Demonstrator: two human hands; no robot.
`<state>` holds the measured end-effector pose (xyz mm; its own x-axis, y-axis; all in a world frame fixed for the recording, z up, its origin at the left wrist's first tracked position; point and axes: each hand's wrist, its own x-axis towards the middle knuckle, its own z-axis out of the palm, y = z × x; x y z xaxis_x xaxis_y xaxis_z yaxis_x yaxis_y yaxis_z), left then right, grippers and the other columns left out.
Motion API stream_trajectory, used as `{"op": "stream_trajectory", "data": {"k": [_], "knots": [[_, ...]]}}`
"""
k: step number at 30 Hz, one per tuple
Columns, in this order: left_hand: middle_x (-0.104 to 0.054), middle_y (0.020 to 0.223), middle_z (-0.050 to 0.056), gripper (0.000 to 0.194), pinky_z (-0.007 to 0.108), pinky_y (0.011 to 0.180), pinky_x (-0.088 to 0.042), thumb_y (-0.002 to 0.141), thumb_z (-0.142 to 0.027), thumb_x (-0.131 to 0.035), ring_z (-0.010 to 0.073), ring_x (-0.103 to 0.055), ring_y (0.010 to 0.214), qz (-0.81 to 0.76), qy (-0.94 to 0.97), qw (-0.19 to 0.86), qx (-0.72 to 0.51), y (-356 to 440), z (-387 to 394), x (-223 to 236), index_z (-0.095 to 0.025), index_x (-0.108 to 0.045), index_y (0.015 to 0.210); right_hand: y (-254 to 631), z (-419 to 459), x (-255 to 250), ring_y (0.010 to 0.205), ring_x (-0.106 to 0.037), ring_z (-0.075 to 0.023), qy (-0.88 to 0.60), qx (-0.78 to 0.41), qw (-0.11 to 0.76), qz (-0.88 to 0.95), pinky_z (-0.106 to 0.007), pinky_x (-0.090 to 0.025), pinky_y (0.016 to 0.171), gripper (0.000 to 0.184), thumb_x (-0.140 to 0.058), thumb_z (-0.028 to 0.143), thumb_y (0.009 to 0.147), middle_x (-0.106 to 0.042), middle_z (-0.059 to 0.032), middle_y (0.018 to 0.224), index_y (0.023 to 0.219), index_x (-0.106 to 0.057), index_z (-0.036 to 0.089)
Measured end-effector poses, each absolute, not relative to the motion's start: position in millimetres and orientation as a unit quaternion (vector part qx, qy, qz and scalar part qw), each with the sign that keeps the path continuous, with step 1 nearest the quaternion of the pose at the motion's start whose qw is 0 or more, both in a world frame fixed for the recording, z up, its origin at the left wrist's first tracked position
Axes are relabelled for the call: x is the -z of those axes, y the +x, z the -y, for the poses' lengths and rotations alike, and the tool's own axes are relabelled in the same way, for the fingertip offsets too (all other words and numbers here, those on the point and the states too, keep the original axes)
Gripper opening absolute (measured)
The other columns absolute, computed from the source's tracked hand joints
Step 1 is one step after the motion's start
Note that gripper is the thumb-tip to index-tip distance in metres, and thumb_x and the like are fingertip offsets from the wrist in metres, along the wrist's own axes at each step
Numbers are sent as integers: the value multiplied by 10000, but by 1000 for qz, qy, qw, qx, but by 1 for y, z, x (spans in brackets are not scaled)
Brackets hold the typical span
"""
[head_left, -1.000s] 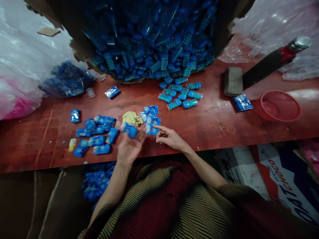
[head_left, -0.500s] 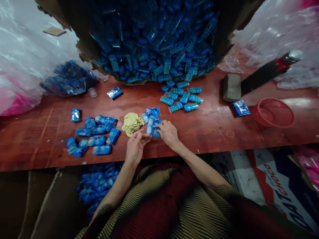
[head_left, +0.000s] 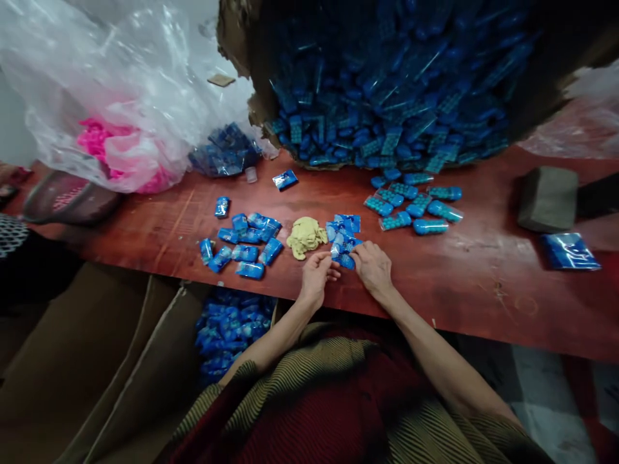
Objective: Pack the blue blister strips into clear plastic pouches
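My left hand (head_left: 316,277) is closed, thumb and fingertips pinched at the left edge of a small blue printed wrapper (head_left: 344,260). On the opposite edge my right hand (head_left: 373,267) pinches the same wrapper; its fingertips partly hide it. More flat blue wrappers (head_left: 349,223) lie just behind. Left of them sits a crumpled yellow-green lump (head_left: 305,237), soft-looking like putty or cloth. Several small bottles in blue wrappers (head_left: 246,252) lie in a loose group farther left. Unwrapped clear bottles of blue beads (head_left: 430,226) with blue caps lie to the right.
A torn carton (head_left: 236,38) full of bead bottles stands at the back. Plastic bags (head_left: 130,90) fill the back left. A grey block (head_left: 549,198) and a blue packet (head_left: 570,251) lie at the right. Below the table's front edge is a blue heap (head_left: 232,328).
The wrapped bottle in my left hand has gone to the left group. Both hands have come together at the blue wrapper. The view has turned left.
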<state>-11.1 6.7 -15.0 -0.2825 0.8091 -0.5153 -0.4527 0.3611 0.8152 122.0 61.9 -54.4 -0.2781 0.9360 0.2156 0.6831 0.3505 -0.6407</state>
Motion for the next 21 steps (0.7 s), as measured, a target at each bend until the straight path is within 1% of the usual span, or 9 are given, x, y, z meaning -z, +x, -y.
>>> {"op": "stream_trajectory", "data": {"k": [2, 5, 8, 11, 13, 14, 16, 18, 21], "knots": [[-633, 655, 1, 377, 185, 436, -369, 640, -363, -703, 74, -543, 454, -601, 152, 563, -546, -12, -6, 15, -139, -541, 895, 122, -61, 51, 746, -468, -224, -527, -216, 296, 767, -384, -372, 693, 215, -471, 253, 874, -511, -74, 739, 689, -578, 224], [-618, 685, -15, 469, 184, 439, -380, 583, -351, -755, 72, -539, 488, -619, 153, 537, -553, -13, -6, 16, -140, -547, 946, 125, -54, 34, 800, -490, -235, -527, -206, 298, 769, -392, -395, 729, 194, -476, 265, 876, -565, -85, 815, 733, -598, 220], [-640, 742, 7, 466, 199, 478, -411, 562, -355, -774, 95, -569, 570, -597, 183, 561, -543, -11, -8, 16, -136, -602, 936, 125, -44, 18, 857, -515, -223, -500, -233, 322, 770, -379, -403, 785, 139, -518, 252, 857, -599, -68, 868, 756, -606, 217], [-668, 761, 33, 381, 201, 490, -402, 549, -361, -775, 101, -568, 591, -573, 182, 584, -545, -7, -12, 15, -119, -650, 816, 120, -40, 14, 861, -547, -184, -481, -345, 389, 706, -336, -430, 802, 66, -553, 255, 827, -608, -49, 917, 836, -603, 212], [-678, 767, 34, 379, 200, 492, -400, 532, -350, -780, 102, -570, 600, -557, 164, 590, -561, -3, -14, 12, -123, -659, 810, 116, -42, 17, 789, -563, -152, -487, -454, 420, 617, -295, -457, 743, 166, -591, 279, 777, -609, -37, 929, 925, -586, 204], [-682, 771, 32, 387, 201, 495, -405, 529, -344, -781, 105, -575, 607, -548, 158, 595, -567, -2, -14, 11, -127, -661, 826, 114, -43, 20, 738, -560, -139, -488, -504, 422, 574, -278, -461, 703, 199, -597, 291, 755, -611, -28, 894, 928, -582, 194], [-680, 750, 23, 387, 200, 487, -407, 519, -328, -784, 105, -575, 594, -540, 150, 597, -574, -1, -15, 10, -132, -661, 829, 111, -47, 24, 640, -529, -120, -487, -572, 406, 520, -253, -441, 635, 162, -578, 314, 738, -593, 3, 748, 825, -583, 178], [-668, 704, 11, 362, 196, 470, -400, 510, -312, -787, 95, -558, 556, -549, 151, 583, -579, -1, -16, 10, -127, -658, 793, 110, -49, 27, 598, -494, -111, -486, -587, 389, 517, -242, -410, 610, 163, -545, 330, 748, -551, 26, 637, 705, -565, 174], [-645, 645, -5, 339, 198, 449, -393, 496, -293, -792, 86, -532, 511, -567, 170, 562, -578, -1, -18, 9, -119, -653, 752, 113, -51, 27, 604, -469, -107, -489, -562, 372, 554, -237, -381, 620, 175, -537, 330, 745, -540, 37, 621, 663, -550, 177]]}}
